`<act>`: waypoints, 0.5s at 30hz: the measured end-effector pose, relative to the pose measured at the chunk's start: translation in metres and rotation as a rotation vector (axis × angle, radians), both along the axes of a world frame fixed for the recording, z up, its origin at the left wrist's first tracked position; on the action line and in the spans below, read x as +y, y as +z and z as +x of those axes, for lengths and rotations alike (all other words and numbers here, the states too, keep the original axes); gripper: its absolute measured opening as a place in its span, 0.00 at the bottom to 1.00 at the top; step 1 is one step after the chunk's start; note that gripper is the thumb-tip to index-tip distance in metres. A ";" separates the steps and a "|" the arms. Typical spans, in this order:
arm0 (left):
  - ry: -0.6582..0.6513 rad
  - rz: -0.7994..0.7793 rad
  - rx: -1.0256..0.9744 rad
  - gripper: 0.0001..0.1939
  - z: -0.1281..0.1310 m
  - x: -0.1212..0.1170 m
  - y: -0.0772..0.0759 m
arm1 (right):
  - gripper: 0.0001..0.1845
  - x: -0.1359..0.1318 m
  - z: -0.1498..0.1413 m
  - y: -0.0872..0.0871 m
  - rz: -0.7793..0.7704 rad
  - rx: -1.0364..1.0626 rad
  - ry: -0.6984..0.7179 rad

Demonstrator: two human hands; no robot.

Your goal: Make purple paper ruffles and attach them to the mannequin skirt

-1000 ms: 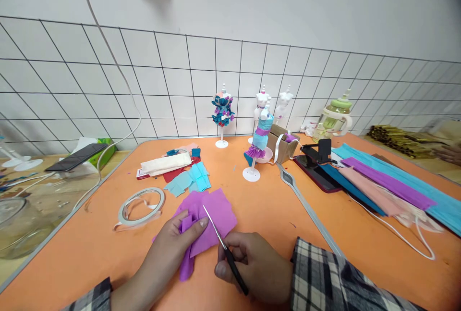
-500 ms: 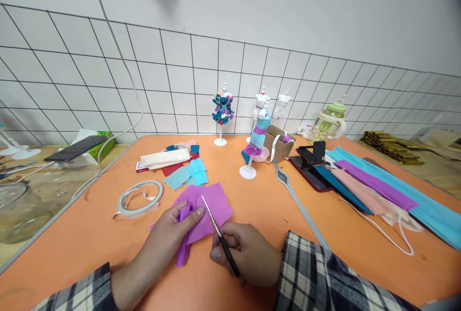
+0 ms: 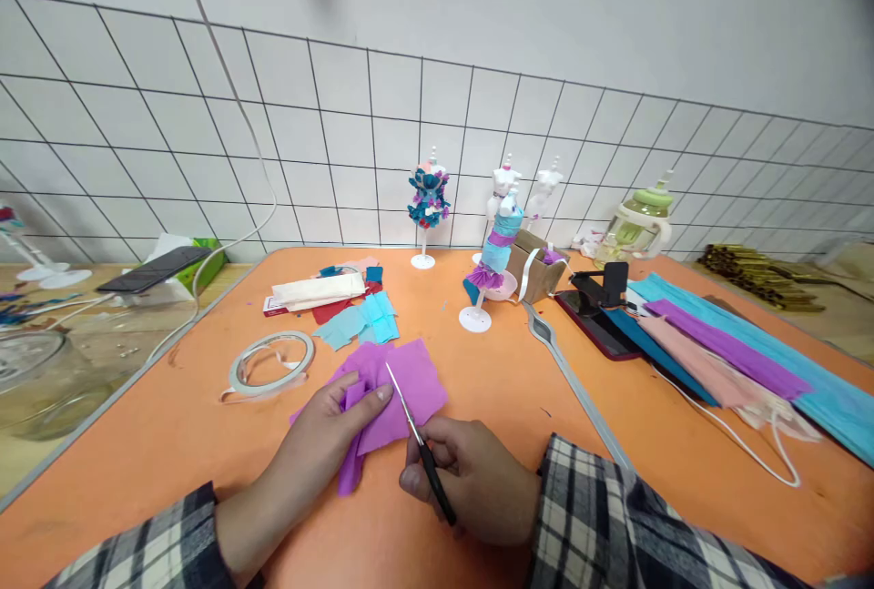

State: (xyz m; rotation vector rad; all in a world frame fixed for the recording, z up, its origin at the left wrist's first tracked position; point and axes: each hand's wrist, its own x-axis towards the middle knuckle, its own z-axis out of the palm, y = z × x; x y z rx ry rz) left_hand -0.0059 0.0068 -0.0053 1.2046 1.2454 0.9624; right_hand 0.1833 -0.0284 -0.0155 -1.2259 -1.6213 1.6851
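Bunched purple crepe paper (image 3: 418, 380) is pinched between the thumb and fingers of my left hand (image 3: 334, 430), one strip hanging down below it. My right hand (image 3: 474, 480) is closed around the black handle of a pair of scissors (image 3: 429, 466). Their narrow metal blades point up and to the left, lying over the purple paper close to my left thumb. The blades look closed or nearly so. Beyond the paper are light blue paper pieces (image 3: 365, 320), and a roll of white double-sided tape (image 3: 271, 363) lies to the left.
A small mannequin (image 3: 502, 238) in blue and purple paper stands ahead, another mannequin (image 3: 429, 198) in teal behind it. A cardboard box (image 3: 543, 275), a phone (image 3: 594, 325) and folded paper strips (image 3: 730, 334) are to the right. A grey zipper-like strip (image 3: 580, 398) crosses the orange table (image 3: 492, 380).
The whole view has shifted slightly, with the scene sitting a little lower on the wall and further right. Both hands keep their hold on the paper and the scissors, nearly still.
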 end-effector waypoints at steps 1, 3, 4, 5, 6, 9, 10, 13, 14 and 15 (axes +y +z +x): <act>-0.004 -0.002 -0.015 0.22 0.001 0.000 0.001 | 0.11 0.000 0.000 0.000 0.015 0.000 0.004; -0.014 0.004 -0.050 0.21 0.002 0.000 0.002 | 0.10 -0.001 0.000 -0.001 0.052 -0.010 0.009; -0.011 0.008 -0.056 0.21 0.003 0.000 0.002 | 0.11 -0.001 0.001 -0.002 0.074 -0.022 0.012; -0.008 0.006 -0.050 0.21 0.003 0.000 0.001 | 0.11 -0.001 0.001 -0.002 0.097 -0.035 0.011; -0.006 0.000 -0.035 0.21 0.003 0.000 0.000 | 0.11 -0.001 0.002 -0.003 0.116 -0.047 0.008; -0.007 -0.016 0.004 0.22 0.003 0.000 -0.005 | 0.12 -0.001 0.003 -0.003 0.123 -0.058 0.008; -0.007 -0.011 0.010 0.23 0.003 0.000 -0.006 | 0.13 -0.001 0.003 -0.003 0.116 -0.056 0.009; -0.006 0.012 0.028 0.22 0.001 0.000 -0.005 | 0.13 -0.001 0.003 0.000 0.099 -0.053 0.006; -0.009 0.017 0.033 0.22 0.001 0.000 -0.004 | 0.12 0.000 0.003 0.000 0.105 -0.062 0.001; -0.014 0.022 0.035 0.21 0.001 0.000 -0.003 | 0.11 0.000 0.003 0.000 0.117 -0.075 -0.003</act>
